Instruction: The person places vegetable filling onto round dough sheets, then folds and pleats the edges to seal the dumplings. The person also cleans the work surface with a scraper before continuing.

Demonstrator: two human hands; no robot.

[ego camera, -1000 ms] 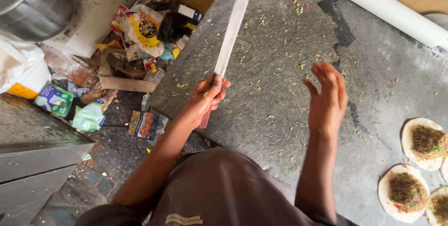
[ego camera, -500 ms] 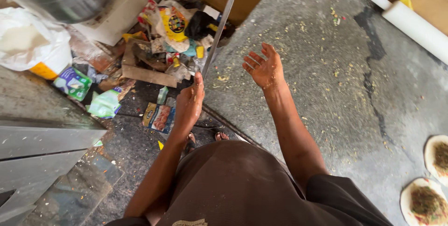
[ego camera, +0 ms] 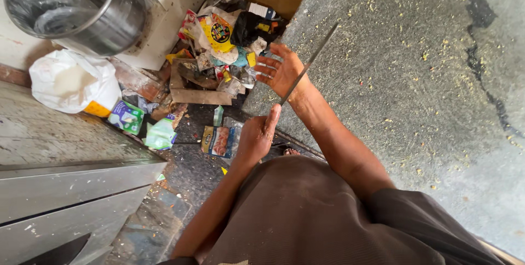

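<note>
My left hand [ego camera: 258,134] grips the handle end of a long flat metal blade [ego camera: 309,63], held on edge so it looks like a thin line slanting up to the right. My right hand [ego camera: 281,70] is open with fingers spread, its palm against the blade's side, at the left edge of the grey stone counter [ego camera: 415,79]. Both hands hang over the counter's edge above a heap of litter [ego camera: 219,51] on the floor.
A steel bucket [ego camera: 71,10] stands on a white box at top left, with a white plastic bag [ego camera: 71,82] below it. Wrappers and packets lie on the dark floor. A grey metal cabinet [ego camera: 65,188] fills the lower left. Crumbs speckle the counter.
The view swung left, away from the topped flatbreads. The blade turned from flat on the counter to on edge at the counter's rim, and my right hand moved left onto it.
</note>
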